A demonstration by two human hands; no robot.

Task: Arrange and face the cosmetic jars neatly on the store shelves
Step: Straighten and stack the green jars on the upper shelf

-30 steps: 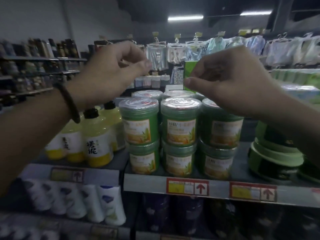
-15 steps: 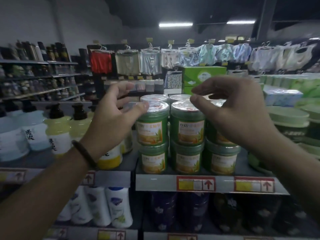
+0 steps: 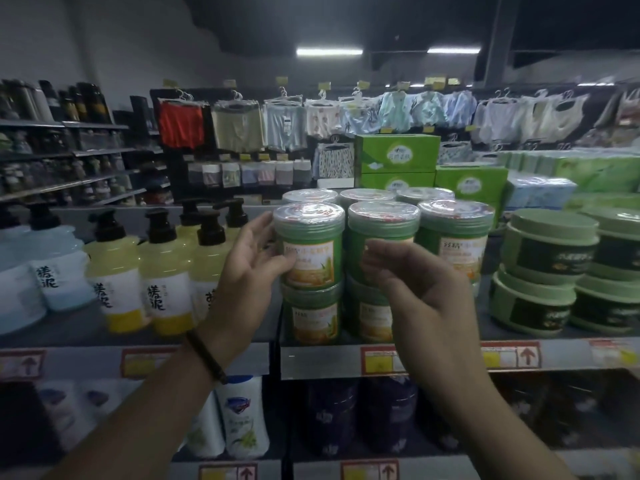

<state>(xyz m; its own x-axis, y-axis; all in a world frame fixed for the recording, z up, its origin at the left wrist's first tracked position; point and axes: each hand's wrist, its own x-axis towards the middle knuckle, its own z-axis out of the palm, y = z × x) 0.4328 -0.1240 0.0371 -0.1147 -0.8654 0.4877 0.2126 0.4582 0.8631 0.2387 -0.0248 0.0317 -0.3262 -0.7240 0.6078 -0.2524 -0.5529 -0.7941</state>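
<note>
Your left hand (image 3: 252, 271) wraps the top left jar (image 3: 311, 251) in the front row, thumb across its label and fingers round its left side. Your right hand (image 3: 419, 292) is curled against the front of the top middle jar (image 3: 382, 226) with its back to the camera, so I cannot tell whether it grips or only touches. The two hands are apart, one at each jar. The top right jar (image 3: 455, 244) stands alone with its label forward; each top jar sits on a lower jar (image 3: 313, 317) on the shelf (image 3: 318, 362), and more lids show in the row behind. Yellow pump bottles (image 3: 166, 278) stand just left of the jars; flat green tubs (image 3: 550, 251) are stacked to the right; green boxes (image 3: 398, 155) sit behind; a dark bracelet (image 3: 207, 355) circles your left wrist.
</note>
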